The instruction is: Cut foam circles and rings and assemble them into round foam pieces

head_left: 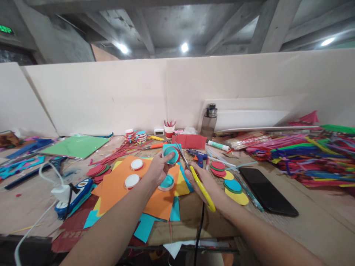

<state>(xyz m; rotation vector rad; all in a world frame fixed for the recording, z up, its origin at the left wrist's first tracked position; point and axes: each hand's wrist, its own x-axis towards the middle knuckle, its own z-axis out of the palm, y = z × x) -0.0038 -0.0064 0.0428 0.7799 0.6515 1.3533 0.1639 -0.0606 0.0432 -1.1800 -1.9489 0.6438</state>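
Note:
My left hand (pixel 158 169) is closed around a round lid covered with teal paper (pixel 171 154), held up above the table. My right hand (pixel 205 184) grips yellow-handled scissors (pixel 197 180), whose blades point up and left toward the edge of the teal paper. Below my left hand lies another teal-covered lid (pixel 166 182) on orange paper (pixel 118 184). Two white lids (pixel 137 164) (pixel 132 181) rest on the same orange sheet.
Coloured paper circles (pixel 225 176) lie to the right, beside a black phone (pixel 266 191). A blue glue gun (pixel 198 156), a red cup of pens (pixel 169 130), a bottle (pixel 210 120), a green sheet (pixel 74 146) and a heap of coloured strips (pixel 310 157) crowd the table. A white charger (pixel 61 193) sits at the left.

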